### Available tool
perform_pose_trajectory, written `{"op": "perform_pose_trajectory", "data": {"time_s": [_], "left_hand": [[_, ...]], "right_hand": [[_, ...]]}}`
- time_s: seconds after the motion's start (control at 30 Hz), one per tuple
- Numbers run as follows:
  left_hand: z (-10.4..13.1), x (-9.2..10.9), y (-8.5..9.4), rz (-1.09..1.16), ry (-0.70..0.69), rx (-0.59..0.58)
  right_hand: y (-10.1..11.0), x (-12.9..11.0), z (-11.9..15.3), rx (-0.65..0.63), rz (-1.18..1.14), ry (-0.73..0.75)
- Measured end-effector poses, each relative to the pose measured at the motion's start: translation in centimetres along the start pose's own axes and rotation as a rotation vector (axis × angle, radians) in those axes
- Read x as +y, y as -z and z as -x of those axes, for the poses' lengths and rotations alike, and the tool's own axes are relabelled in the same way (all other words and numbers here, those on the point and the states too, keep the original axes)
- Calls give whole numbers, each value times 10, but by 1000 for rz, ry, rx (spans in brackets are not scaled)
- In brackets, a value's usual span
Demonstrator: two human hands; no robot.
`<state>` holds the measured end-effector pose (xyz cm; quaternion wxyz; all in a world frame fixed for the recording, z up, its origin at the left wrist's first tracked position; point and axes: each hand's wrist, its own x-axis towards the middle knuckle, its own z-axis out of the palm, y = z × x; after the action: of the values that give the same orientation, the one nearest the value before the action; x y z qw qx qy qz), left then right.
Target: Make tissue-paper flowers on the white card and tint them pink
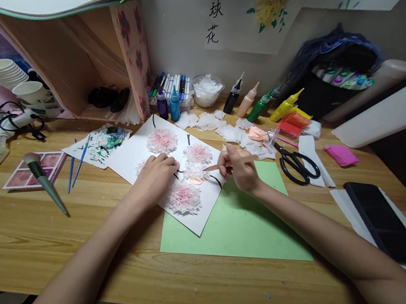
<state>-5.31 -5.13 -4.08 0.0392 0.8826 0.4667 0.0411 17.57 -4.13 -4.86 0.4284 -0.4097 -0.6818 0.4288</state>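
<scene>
Rests left hand (157, 175) on white sheet (197, 224), frame centre; cannot tell if gripping. With right hand (243, 174), clamps fingers (233, 154) around thin stick (212, 168), pointing it at pale flower (193, 169), mid-frame.

White sheet (197, 225): flat, turned cornerwise
Pink-white flowers (184, 198): ruffled, on the sheet
Peach patch (196, 179): partly covered by white ruffles (193, 171)
Slim stick (212, 167): tip at the ruffles
</scene>
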Motion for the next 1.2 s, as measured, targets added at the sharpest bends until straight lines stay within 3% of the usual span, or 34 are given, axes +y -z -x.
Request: {"op": "perform_pose_trajectory", "data": {"time_s": [0.1, 0.2, 0.3, 0.4, 0.57, 0.67, 0.73, 0.87, 0.97, 1.03, 1.2], "left_hand": [[0, 0, 0, 11, -3, 2], [0, -1, 1, 27, -5, 5], [1, -2, 1, 37, -10, 22], [1, -2, -2, 20, -9, 39], [1, -1, -2, -3, -3, 28], [1, -1, -1, 4, -1, 18], [1, 0, -1, 19, 14, 13], [1, 2, 3, 103, 100, 71], [2, 7, 9, 236, 192, 254], [2, 13, 12, 372, 181, 354], [0, 26, 4, 553, 117, 351]], "right_hand": [[28, 8, 9, 125, 238, 209], [57, 24, 11, 236, 556, 227], [76, 44, 11, 138, 786, 273], [80, 56, 13, 104, 876, 261], [72, 50, 14, 212, 802, 212], [64, 36, 15, 329, 551, 133], [55, 26, 14, 343, 316, 70], [31, 10, 10, 253, 23, -26], [10, 3, 6, 130, -70, -66], [-3, 1, 4, 45, -109, -66], [-20, 1, 6, -46, -132, -32]]}}
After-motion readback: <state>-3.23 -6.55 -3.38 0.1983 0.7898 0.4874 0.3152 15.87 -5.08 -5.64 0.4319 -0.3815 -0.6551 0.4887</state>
